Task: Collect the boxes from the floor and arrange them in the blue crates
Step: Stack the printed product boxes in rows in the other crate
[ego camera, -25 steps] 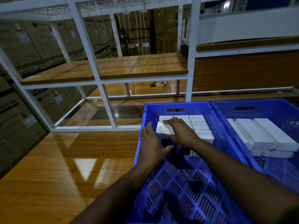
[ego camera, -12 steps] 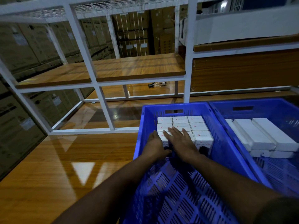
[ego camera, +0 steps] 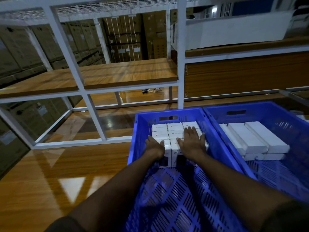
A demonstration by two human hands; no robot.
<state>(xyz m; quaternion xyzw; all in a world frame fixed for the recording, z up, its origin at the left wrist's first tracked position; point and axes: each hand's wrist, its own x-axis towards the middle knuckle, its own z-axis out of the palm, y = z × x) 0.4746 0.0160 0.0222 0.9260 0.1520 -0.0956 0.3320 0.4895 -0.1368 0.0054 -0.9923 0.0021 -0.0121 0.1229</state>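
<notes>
Pressing flat: right hand [ego camera: 192, 143] lies palm-down on the tops of the boxes [ego camera: 174, 133], fingers straight and spread, gripping nothing. Left hand [ego camera: 154, 146] sits at the left end of the near row, against the side of the nearest box; fingers look fairly straight, thumb toward the box top. Whether it merely pushes or has a light hold, cannot tell; no box is lifted.

Boxes: small white cartons with a red mark on top, packed edge to edge in rows against the far wall of the left crate [ego camera: 222, 148]. Three rows visible, tops level. Near row shows dark printing on its front faces.

Left crate: the floor between the near row and the camera is bare slotted plastic, so most of it is unfilled.

Right crate [ego camera: 217, 124], touching the left one: longer white boxes [ego camera: 255, 139] stacked in two layers at the far end, near part bare.

Progress, judged: one block squared up in each crate, both well short of full. Current step reads as tamping the last row into line. No loose boxes are in view on the wooden floor [ego camera: 50, 173], so what is left to collect cannot be counted from here.

Beyond: white rack [ego camera: 90, 108], brown cartons [ego camera: 123, 39] behind it.
</notes>
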